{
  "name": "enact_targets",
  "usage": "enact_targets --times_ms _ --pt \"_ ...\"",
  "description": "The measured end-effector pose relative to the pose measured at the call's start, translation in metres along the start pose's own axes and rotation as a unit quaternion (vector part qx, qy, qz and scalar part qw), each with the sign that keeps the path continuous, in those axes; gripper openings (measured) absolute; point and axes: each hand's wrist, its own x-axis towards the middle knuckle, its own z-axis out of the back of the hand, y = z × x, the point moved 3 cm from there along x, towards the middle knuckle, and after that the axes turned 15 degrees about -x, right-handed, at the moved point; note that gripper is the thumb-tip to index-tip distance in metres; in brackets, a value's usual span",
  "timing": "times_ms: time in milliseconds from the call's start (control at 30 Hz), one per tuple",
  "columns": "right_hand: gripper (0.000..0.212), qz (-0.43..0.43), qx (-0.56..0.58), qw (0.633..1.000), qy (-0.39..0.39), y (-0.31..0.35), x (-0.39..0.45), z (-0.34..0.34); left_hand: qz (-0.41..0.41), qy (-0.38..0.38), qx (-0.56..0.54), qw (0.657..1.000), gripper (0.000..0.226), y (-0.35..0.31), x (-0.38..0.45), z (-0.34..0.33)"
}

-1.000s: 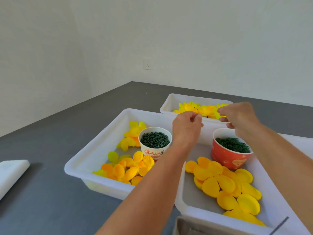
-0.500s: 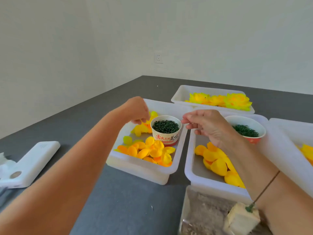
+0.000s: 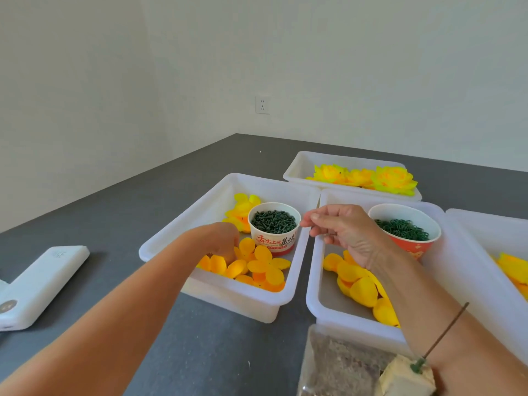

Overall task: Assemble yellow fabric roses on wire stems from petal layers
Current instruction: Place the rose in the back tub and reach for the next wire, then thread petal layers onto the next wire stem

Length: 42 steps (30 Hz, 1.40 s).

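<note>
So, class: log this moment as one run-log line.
left hand: reaching into orange petals | right hand: hovering, contents unclear | finished roses: back tray

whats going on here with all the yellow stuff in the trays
A person is making fabric roses. Their left hand reaches into the left tray, fingers down among the orange petal layers beside a white cup of green pieces. The right hand hovers above the trays, fingers curled. Finished roses lie in the far tray.

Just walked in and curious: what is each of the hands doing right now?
Left hand: down among the orange petal layers in the left tray; grip cannot be told.
Right hand: fingers curled, pinching together; what it holds cannot be told.
</note>
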Motion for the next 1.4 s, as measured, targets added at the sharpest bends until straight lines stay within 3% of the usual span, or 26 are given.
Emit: enact_targets --times_ms 167,300,400,500,700,900,1067,1233,1400 --pt "0.014 0.004 -0.013 1.0 -0.001 0.001 0.0 -0.001 -0.022 -0.058 -0.027 0.998 0.03 0.001 0.0 0.007" --pt "0.014 0.006 -0.022 1.0 -0.002 0.0 -0.001 -0.001 -0.023 -0.109 -0.069 0.991 0.013 0.005 0.002 0.013" --pt "0.014 0.008 -0.026 1.0 -0.002 0.0 -0.001 -0.001 -0.028 -0.092 -0.098 0.991 0.012 0.009 0.002 0.012" --pt "0.014 0.01 -0.028 1.0 0.0 0.001 0.0 -0.001 -0.033 -0.064 -0.103 0.992 0.027 0.006 0.006 0.008" --pt "0.014 0.016 -0.034 0.999 0.003 0.0 0.001 -0.001 -0.048 -0.076 -0.2 0.976 0.028 -0.011 0.015 0.008" --pt "0.013 0.016 -0.041 0.999 0.004 0.0 -0.001 -0.001 -0.008 -0.094 -0.046 0.994 0.05 -0.016 0.017 -0.003" --pt "0.013 0.018 -0.039 0.999 0.003 0.001 -0.001 -0.001 0.006 -0.119 -0.02 0.993 0.046 -0.014 0.016 0.005" --pt "0.012 0.02 -0.046 0.999 0.002 0.0 -0.001 -0.001 0.007 -0.196 -0.064 0.979 0.037 -0.017 0.01 0.014" --pt "0.012 0.022 -0.055 0.998 0.004 0.0 -0.001 -0.001 -0.003 -0.103 -0.008 0.995 0.053 -0.029 0.004 -0.006"
